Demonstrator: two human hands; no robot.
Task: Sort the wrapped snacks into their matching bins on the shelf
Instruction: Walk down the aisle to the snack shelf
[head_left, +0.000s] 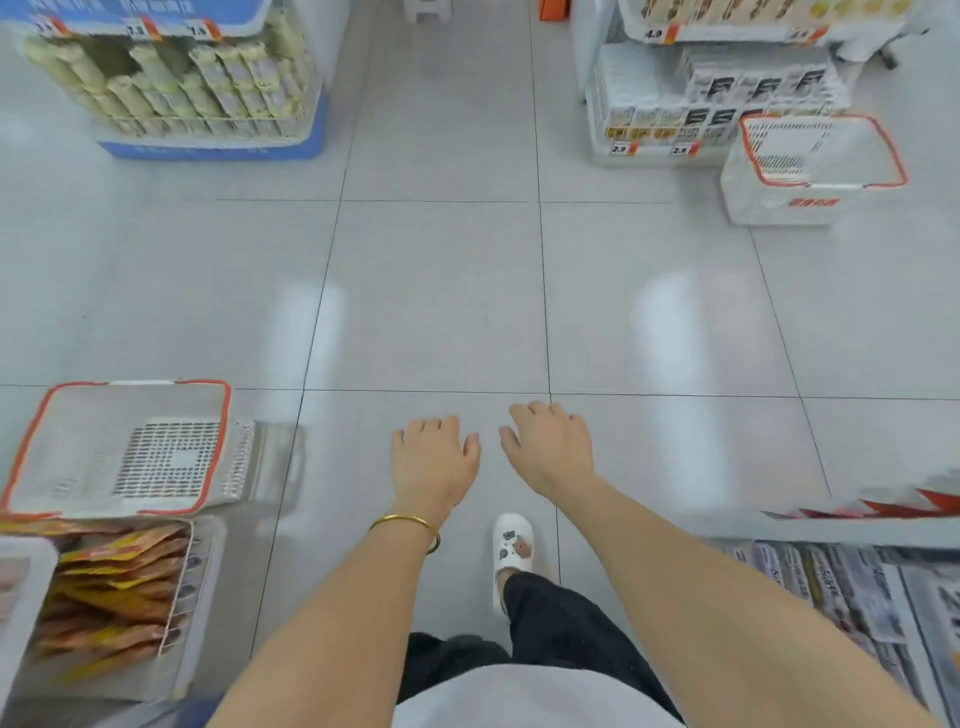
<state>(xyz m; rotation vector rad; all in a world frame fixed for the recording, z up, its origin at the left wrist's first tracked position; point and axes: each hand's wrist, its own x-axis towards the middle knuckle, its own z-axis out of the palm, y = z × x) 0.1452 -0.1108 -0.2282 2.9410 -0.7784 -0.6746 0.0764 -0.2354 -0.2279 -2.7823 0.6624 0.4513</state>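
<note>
**Both hands idle over the aisle floor**

Nearest us, our bare forearms reach out over the glossy grey tiled floor (441, 291). Our left hand (434, 460), with a thin gold bangle (405, 525) at its wrist, and our right hand (550, 449) hover side by side at 6 o'clock. Both are palm down, fingers loosely bent and holding nothing. The orange-and-yellow wrapped snacks (119, 587) lie stacked in a white wire shelf bin (205, 613) at 8 o'clock. The bin sits just beside a white plastic basket with an orange rim (78, 441).

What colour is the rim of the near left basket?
The rim is orange-red; the head view shows it.
</note>
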